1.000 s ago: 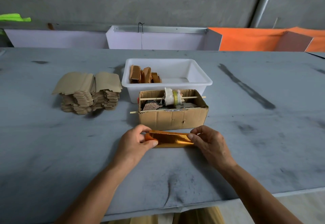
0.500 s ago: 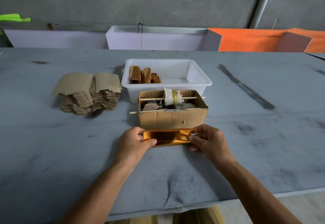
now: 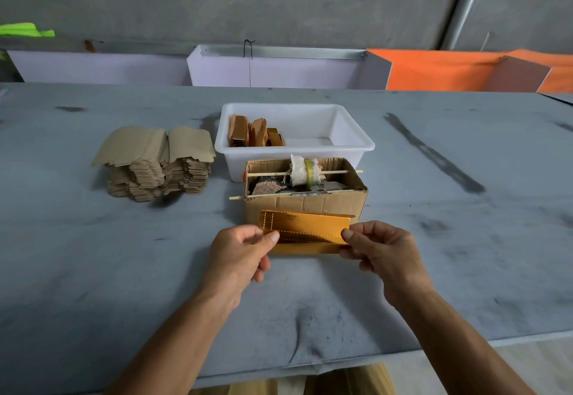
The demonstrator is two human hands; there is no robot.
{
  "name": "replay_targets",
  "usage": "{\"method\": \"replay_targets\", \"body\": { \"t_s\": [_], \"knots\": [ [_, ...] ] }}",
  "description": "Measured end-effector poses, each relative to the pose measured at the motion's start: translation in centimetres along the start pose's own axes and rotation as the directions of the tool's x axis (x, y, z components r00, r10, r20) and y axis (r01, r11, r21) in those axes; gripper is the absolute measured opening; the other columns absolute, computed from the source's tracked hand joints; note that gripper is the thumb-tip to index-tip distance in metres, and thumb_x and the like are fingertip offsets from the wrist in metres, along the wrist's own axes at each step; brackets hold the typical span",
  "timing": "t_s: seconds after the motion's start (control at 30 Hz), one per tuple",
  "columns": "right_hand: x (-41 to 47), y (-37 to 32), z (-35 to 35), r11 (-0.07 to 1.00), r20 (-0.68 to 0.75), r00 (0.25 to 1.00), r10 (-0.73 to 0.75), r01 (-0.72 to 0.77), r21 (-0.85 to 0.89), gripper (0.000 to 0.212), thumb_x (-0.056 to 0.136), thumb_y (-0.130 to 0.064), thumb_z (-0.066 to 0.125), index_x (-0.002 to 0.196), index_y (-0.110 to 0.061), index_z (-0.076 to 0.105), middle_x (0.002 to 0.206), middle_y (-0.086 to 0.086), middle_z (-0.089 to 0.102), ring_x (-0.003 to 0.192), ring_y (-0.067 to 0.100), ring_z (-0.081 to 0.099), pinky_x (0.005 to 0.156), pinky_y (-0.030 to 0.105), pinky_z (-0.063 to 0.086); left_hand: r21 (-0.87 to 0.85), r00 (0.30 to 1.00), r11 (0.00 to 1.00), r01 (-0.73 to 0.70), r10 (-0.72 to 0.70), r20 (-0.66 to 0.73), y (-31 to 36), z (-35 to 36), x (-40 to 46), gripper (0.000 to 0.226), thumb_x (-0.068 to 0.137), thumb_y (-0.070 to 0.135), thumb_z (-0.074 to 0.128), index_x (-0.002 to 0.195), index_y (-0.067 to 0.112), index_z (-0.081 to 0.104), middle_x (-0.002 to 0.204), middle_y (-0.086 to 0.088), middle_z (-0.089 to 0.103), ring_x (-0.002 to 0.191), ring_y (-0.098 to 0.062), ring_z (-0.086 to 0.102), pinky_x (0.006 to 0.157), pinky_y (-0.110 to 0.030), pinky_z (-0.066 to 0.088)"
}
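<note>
Raised and unfolded since half a second ago: gold card (image 3: 305, 225), now held upright just in front of the box (image 3: 310, 203). Pinched at both ends, left hand (image 3: 238, 255) on one, right hand (image 3: 384, 255) on the other, thumbs toward the camera. Probably folding along the dotted creases. Next: bend the long flap over, keeping ends level.

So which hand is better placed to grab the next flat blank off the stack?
Left, most likely. The stack of blanks lies left of the white tub, on the side of the left hand; the right hand would have to cross the cardboard box. Both pinch the gold card.
</note>
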State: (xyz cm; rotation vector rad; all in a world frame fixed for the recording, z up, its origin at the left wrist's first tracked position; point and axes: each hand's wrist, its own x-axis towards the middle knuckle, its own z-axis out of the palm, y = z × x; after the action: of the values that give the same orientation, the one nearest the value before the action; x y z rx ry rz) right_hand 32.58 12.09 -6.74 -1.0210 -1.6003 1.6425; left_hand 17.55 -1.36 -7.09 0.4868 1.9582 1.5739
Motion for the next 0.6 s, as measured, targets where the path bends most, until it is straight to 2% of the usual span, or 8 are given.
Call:
{"method": "replay_targets", "body": {
  "t_s": [0.17, 0.27, 0.4, 0.47, 0.53, 0.6],
  "knots": [
    [-0.2, -0.2, 0.0, 1.000, -0.015, 1.000, -0.008, 0.008, -0.022, 0.005, 0.078, -0.010, 0.073, 0.077, -0.007, 0.069, 0.060, 0.004, 0.069, 0.053, 0.011, 0.065, 0.042, 0.015, 0.041, -0.194, 0.965, 0.958, 0.214, -0.176, 0.194, 1.2, -0.3, -0.6, 0.008, 0.083, 0.014, 0.068, 0.083, 0.009, 0.062, 0.058, -0.007, 0.067, 0.035, -0.010, 0.051, 0.031, -0.012, 0.026],
    [-0.4, -0.2, 0.1, 1.000, -0.011, 1.000, -0.023, 0.023, 0.012, 0.006, 0.076, -0.009, 0.074, 0.077, -0.006, 0.070, 0.059, 0.005, 0.068, 0.052, 0.009, 0.061, 0.043, 0.015, 0.041, -0.226, 0.952, 0.935, 0.274, -0.230, 0.200, 1.2, -0.1, -0.5, 0.013, 0.080, 0.010, 0.070, 0.091, 0.007, 0.064, 0.068, -0.009, 0.072, 0.040, -0.010, 0.056, 0.035, -0.014, 0.034],
    [-0.8, -0.1, 0.2, 0.998, 0.017, 0.998, -0.063, 0.062, 0.019, 0.007, 0.073, -0.005, 0.076, 0.077, -0.008, 0.070, 0.065, 0.006, 0.067, 0.059, 0.011, 0.059, 0.051, 0.019, 0.043, -0.302, 0.963, 0.918, 0.257, -0.217, 0.160, 0.7, 0.3, -0.5, 0.006, 0.083, 0.006, 0.067, 0.085, 0.008, 0.062, 0.066, -0.009, 0.072, 0.047, -0.013, 0.064, 0.042, -0.018, 0.049],
    [-0.9, 0.1, 0.5, 0.997, 0.004, 0.998, -0.060, 0.060, 0.038, 0.012, 0.071, -0.002, 0.077, 0.073, -0.012, 0.070, 0.067, 0.002, 0.068, 0.062, 0.011, 0.059, 0.053, 0.018, 0.045, -0.353, 0.973, 0.909, 0.224, -0.190, 0.128, 0.5, 0.4, -0.6, 0.005, 0.082, 0.006, 0.067, 0.085, 0.007, 0.063, 0.066, -0.009, 0.072, 0.050, -0.014, 0.066, 0.046, -0.020, 0.053],
    [-1.0, 0.3, 0.8, 0.998, -0.035, 0.998, -0.045, 0.046, 0.031, 0.012, 0.072, -0.007, 0.078, 0.072, -0.016, 0.070, 0.074, 0.000, 0.066, 0.068, 0.013, 0.059, 0.055, 0.020, 0.043, -0.389, 0.986, 0.906, 0.168, -0.148, 0.081, 0.4, 0.6, -0.7, 0.006, 0.081, 0.005, 0.068, 0.084, 0.005, 0.064, 0.067, -0.009, 0.072, 0.052, -0.013, 0.067, 0.048, -0.020, 0.054],
    [-1.1, 0.4, 0.9, 1.000, -0.046, 0.999, -0.029, 0.028, -0.012, 0.008, 0.075, -0.014, 0.076, 0.080, -0.018, 0.071, 0.079, 0.004, 0.060, 0.068, 0.015, 0.059, 0.053, 0.022, 0.041, -0.374, 0.996, 0.923, 0.084, -0.081, 0.024, 0.4, 0.9, -0.8, 0.004, 0.080, 0.004, 0.069, 0.081, 0.004, 0.065, 0.066, -0.007, 0.071, 0.052, -0.011, 0.066, 0.050, -0.019, 0.054]
  ]
}}
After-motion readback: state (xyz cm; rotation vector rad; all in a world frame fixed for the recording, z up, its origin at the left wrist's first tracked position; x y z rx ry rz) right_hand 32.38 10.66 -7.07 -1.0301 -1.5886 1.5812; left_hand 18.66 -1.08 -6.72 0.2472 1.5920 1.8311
